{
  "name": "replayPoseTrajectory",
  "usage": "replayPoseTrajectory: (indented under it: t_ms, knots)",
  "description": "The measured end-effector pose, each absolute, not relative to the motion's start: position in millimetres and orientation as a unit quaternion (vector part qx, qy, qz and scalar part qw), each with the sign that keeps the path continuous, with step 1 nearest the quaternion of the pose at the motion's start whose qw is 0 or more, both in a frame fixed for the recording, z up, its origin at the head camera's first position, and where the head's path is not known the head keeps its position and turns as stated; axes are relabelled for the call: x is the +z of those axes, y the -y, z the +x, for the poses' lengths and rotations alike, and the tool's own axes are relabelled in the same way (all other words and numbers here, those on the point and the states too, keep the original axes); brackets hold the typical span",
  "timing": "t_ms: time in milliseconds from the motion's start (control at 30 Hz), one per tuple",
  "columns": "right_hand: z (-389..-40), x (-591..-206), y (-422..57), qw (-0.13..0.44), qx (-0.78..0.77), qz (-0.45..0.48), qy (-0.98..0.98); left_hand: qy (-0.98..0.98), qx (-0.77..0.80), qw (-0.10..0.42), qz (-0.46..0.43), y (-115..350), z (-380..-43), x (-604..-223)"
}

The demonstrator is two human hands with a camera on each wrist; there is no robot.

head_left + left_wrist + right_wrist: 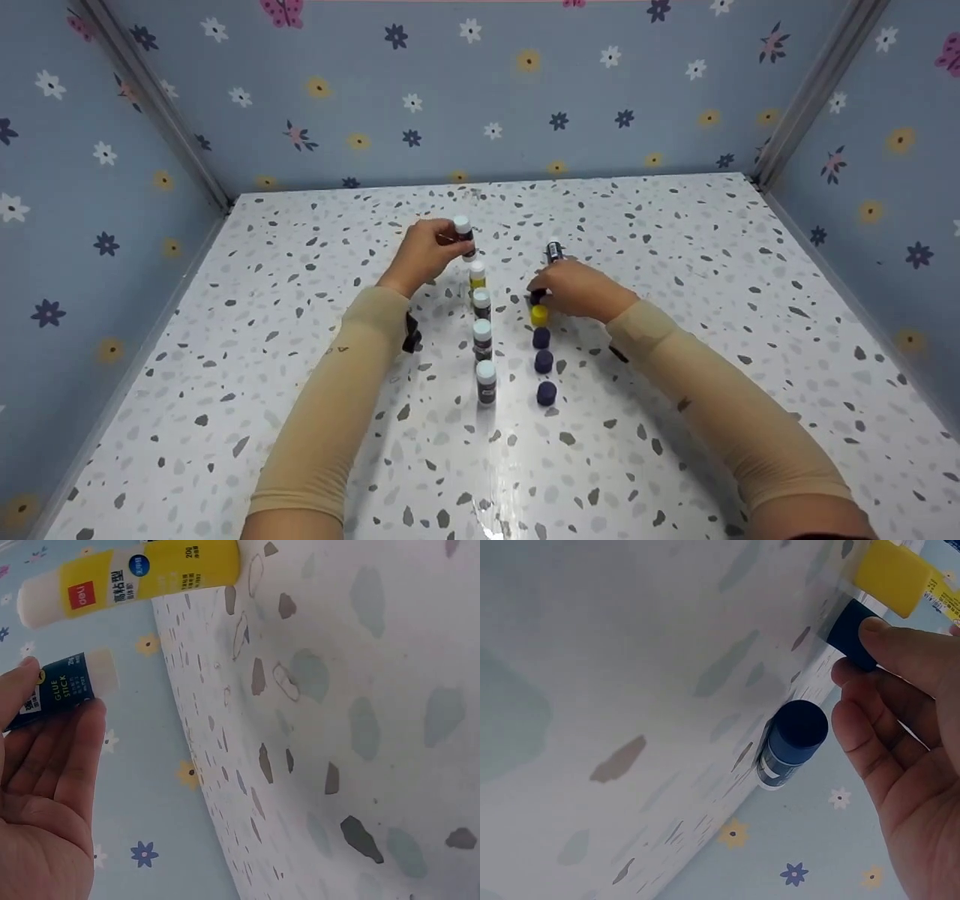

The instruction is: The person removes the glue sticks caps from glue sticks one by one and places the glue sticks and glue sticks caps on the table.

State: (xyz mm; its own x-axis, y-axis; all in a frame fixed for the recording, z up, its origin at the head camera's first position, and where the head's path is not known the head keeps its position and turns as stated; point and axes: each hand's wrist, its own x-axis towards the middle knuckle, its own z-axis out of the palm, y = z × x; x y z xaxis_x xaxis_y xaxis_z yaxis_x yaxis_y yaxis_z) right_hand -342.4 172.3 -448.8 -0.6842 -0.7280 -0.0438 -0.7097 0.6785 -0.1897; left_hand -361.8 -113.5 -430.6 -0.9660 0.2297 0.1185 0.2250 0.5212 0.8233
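My left hand (424, 255) grips a dark blue glue stick (64, 686) upright at the far end of a row; whether its base touches the table cannot be told. Nearest it stands a yellow glue stick (150, 577) with a white top, and three dark glue sticks (483, 341) follow toward me. Between thumb and fingers, my right hand (581, 289) pinches a dark blue cap (851, 634) beside a yellow cap (892, 577). Past the right hand, a dark blue glue stick (799, 731) with its cap on appears to lie on its side.
Three dark caps (544, 361) continue the right-hand row toward me, parallel to the glue sticks. All stand on a white speckled table (360, 465). Flower-patterned blue panels (465, 97) enclose its back and both sides.
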Motion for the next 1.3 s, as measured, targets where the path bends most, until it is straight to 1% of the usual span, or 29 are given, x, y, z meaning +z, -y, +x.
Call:
replayPoseTrajectory:
  t_ms: [167, 400, 600, 900, 1300]
  knots:
    - [-341, -449, -172, 0.054, -0.084, -0.389, -0.916, -0.879, 0.455, 0.029, 0.141, 109, -367, -441]
    - [-341, -449, -171, 0.056, -0.087, -0.384, -0.918, -0.884, 0.442, 0.046, 0.146, 108, -370, -453]
    - [-340, -449, -170, 0.061, -0.086, -0.373, -0.922, -0.882, 0.440, 0.078, 0.151, 108, -372, -459]
    - [-337, -449, -171, 0.051, -0.090, -0.372, -0.923, -0.884, 0.428, 0.089, 0.164, 111, -373, -463]
    - [-340, -450, -168, 0.068, -0.070, -0.354, -0.930, -0.875, 0.443, 0.094, 0.172, 111, -372, -465]
